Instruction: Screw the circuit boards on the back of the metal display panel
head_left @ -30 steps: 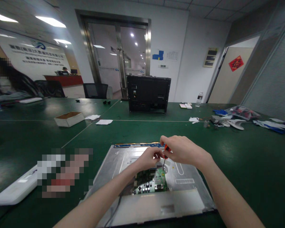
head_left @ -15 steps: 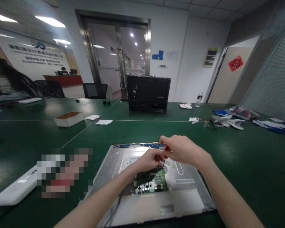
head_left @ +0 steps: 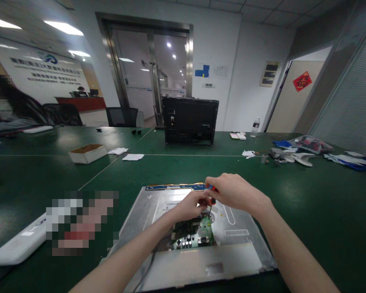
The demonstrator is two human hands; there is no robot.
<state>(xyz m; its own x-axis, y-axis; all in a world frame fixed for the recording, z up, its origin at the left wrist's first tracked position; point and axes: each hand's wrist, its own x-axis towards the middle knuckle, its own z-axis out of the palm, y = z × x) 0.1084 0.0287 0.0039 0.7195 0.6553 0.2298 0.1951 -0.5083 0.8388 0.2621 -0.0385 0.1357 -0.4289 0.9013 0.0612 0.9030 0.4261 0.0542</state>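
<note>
My right hand [head_left: 232, 187] grips a screwdriver [head_left: 213, 201] with a red-and-black handle, its fingers closed round the top. The thin shaft points down, with its tip at the upper right corner of a green circuit board [head_left: 205, 234]. From the left, my left hand [head_left: 191, 204] reaches in with curled fingers closed against the screwdriver's lower part; the fingertips are partly hidden. The board lies on the metal back of a display panel [head_left: 244, 248], flat on the table. A blue strip board [head_left: 171, 187] runs along the panel's far edge.
On the green table [head_left: 293, 211] stand a black monitor casing [head_left: 190, 122], a small open box [head_left: 88, 154] and a water bottle [head_left: 255, 127]. A white cover [head_left: 21, 244] lies left, beside a blurred-out patch. Loose parts [head_left: 282, 154] lie right. A person [head_left: 15, 106] sits far left.
The screwdriver's handle has turned slightly in my right hand, whose fingers have shifted a little. Both hands keep their place over the board.
</note>
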